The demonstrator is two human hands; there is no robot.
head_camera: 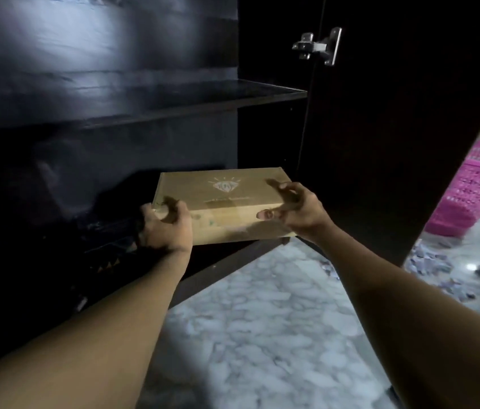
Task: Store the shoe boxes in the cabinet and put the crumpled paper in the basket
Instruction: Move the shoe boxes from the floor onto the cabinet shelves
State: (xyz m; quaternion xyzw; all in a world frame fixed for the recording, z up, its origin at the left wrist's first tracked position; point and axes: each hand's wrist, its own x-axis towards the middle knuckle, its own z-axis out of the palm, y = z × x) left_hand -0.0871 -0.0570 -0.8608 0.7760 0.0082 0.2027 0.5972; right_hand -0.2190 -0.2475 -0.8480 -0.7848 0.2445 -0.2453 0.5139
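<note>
At frame centre, I hold box level, left hand and right hand fingers curled round ends, for sliding into cabinet.

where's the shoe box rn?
Head view, centre: the shoe box is at the front edge of the lower compartment of the cabinet, under the shelf, left hand gripping its left corner and right hand at its right corner.

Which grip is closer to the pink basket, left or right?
Right. The right grip holds the right end of the shoe box, on the side of the pink basket; the left grip holds its left end, farther away.
</note>
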